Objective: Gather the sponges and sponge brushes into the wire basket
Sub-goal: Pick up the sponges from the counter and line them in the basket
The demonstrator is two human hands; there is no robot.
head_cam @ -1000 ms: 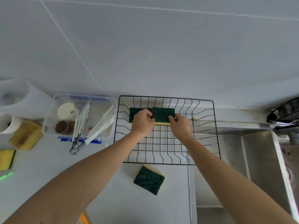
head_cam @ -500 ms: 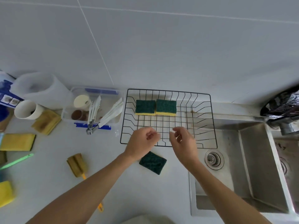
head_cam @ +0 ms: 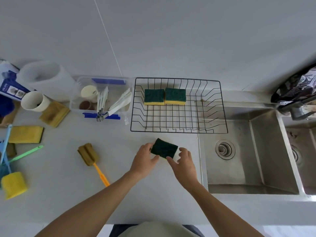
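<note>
Dark green scouring face up, the loose sponge (head_cam: 164, 148) lies on the counter (head_cam: 71, 194) just before the wire basket (head_cam: 178, 132), its long axis slanting left-far to right-near. The left hand (head_cam: 145, 159) pinches its left end, and the right hand (head_cam: 183, 161) curls round its right end. Inside the basket, two sponges (head_cam: 165, 96) fill the far-left part; the near and right wire floor looks free.

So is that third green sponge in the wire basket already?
No, the third green sponge lies on the counter in front of the wire basket, held between both hands.
</note>
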